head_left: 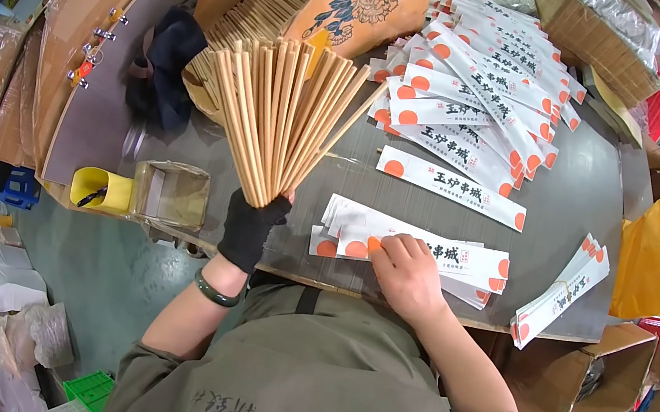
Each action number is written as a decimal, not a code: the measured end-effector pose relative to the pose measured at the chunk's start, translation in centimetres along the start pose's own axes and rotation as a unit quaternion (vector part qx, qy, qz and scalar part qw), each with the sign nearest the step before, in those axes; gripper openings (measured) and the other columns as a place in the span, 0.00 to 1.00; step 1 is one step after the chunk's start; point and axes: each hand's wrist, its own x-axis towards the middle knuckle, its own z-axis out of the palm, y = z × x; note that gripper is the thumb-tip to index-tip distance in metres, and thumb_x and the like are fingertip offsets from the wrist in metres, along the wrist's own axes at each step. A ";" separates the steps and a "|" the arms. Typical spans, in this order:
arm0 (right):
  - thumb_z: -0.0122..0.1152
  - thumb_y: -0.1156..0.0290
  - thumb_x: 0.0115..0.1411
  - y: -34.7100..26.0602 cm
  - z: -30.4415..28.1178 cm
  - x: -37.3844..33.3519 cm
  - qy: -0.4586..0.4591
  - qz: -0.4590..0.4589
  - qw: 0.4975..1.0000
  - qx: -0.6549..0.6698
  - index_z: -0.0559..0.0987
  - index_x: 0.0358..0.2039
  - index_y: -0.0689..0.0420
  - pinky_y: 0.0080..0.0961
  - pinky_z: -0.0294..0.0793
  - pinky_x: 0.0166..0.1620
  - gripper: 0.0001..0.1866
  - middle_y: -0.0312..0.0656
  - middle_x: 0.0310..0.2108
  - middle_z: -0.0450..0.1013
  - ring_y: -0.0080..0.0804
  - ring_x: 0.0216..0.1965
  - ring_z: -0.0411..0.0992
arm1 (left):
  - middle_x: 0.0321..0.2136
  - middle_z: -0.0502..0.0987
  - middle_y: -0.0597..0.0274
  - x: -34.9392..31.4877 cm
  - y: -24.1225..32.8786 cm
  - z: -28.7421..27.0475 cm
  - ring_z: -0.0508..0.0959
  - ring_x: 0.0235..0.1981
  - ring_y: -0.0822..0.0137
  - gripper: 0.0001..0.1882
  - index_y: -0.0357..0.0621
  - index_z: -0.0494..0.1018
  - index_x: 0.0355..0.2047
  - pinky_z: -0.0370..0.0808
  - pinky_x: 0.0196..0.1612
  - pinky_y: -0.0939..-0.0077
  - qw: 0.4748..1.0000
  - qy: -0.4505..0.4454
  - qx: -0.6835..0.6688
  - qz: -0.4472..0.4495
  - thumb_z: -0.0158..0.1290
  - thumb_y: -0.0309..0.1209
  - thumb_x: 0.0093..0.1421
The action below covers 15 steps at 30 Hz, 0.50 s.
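Note:
My left hand [254, 228], in a black fingerless glove, grips a fanned bundle of wooden chopsticks [273, 125] by their lower ends, tips spread upward above the table. A bare right hand, my right hand [410, 280], has its fingers curled together on the top one of a small stack of white paper chopstick sleeves [474, 262] at the table's near edge. An orange cover shows on one finger. Just beyond lies a single sleeve [452, 188] with a stick tip poking out of its left end. Farther off is a heaped pile of sleeves [493, 85].
A carton of loose chopsticks [265, 0] lies at the far left, beside a dark cloth cap [167, 67]. A yellow holder [103, 189] and a clear-taped box [170, 194] sit at the left edge. On the right are a banded sleeve bundle [562, 291] and an open carton [581, 383].

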 end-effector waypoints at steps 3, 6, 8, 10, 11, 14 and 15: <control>0.66 0.77 0.48 -0.2 0.1 0.4 0.017 0.070 0.996 0.054 0.77 0.32 0.58 0.30 0.72 0.30 0.09 0.39 0.28 0.68 0.37 0.29 0.70 | 0.27 0.78 0.64 -0.2 -0.6 -1.9 0.76 0.25 0.75 0.15 0.36 0.77 0.40 0.74 0.24 0.80 1.000 0.011 0.015 -0.016 0.62 0.28 0.52; 0.68 0.77 0.49 0.1 0.2 1.0 0.058 0.117 0.986 0.100 0.76 0.28 0.60 0.26 0.70 0.27 0.08 0.41 0.25 0.67 0.36 0.26 0.68 | 0.27 0.78 0.63 -0.8 0.3 -2.5 0.76 0.24 0.75 0.15 0.36 0.76 0.40 0.74 0.25 0.80 0.998 0.022 0.048 -0.022 0.62 0.28 0.52; 0.68 0.76 0.51 0.2 -0.9 1.9 0.022 0.219 0.963 0.158 0.75 0.26 0.61 0.24 0.68 0.27 0.08 0.40 0.24 0.67 0.33 0.25 0.67 | 0.28 0.78 0.63 -1.0 1.0 -3.3 0.76 0.25 0.75 0.16 0.36 0.76 0.40 0.74 0.26 0.80 0.997 0.012 0.067 -0.025 0.63 0.29 0.52; 0.69 0.76 0.52 0.8 -1.9 2.5 -0.014 0.320 0.924 0.210 0.74 0.25 0.62 0.22 0.67 0.27 0.09 0.39 0.23 0.68 0.29 0.24 0.65 | 0.27 0.78 0.63 -1.1 1.4 -4.1 0.76 0.24 0.75 0.17 0.35 0.76 0.40 0.73 0.26 0.81 0.997 -0.034 0.065 -0.037 0.63 0.28 0.51; 0.69 0.75 0.52 1.3 -2.3 2.7 0.009 0.363 0.894 0.263 0.74 0.26 0.62 0.21 0.66 0.27 0.10 0.37 0.23 0.68 0.25 0.23 0.64 | 0.27 0.78 0.63 -1.2 1.6 -4.3 0.76 0.24 0.75 0.17 0.35 0.76 0.40 0.73 0.26 0.81 0.996 -0.036 0.066 -0.038 0.63 0.28 0.51; 0.69 0.74 0.53 2.1 -4.0 3.8 0.020 0.444 0.832 0.333 0.74 0.25 0.62 0.20 0.64 0.27 0.10 0.32 0.23 0.67 0.17 0.24 0.62 | 0.26 0.77 0.63 -1.1 1.8 -5.3 0.75 0.23 0.75 0.17 0.35 0.75 0.41 0.73 0.25 0.80 0.995 -0.057 0.080 -0.016 0.63 0.27 0.50; 0.69 0.74 0.53 2.6 -4.1 3.8 0.016 0.430 0.844 0.319 0.74 0.25 0.62 0.20 0.64 0.27 0.10 0.32 0.23 0.67 0.17 0.24 0.63 | 0.26 0.77 0.63 -1.1 1.7 -5.6 0.74 0.23 0.75 0.18 0.35 0.74 0.41 0.73 0.25 0.80 0.993 -0.064 0.092 -0.035 0.63 0.27 0.50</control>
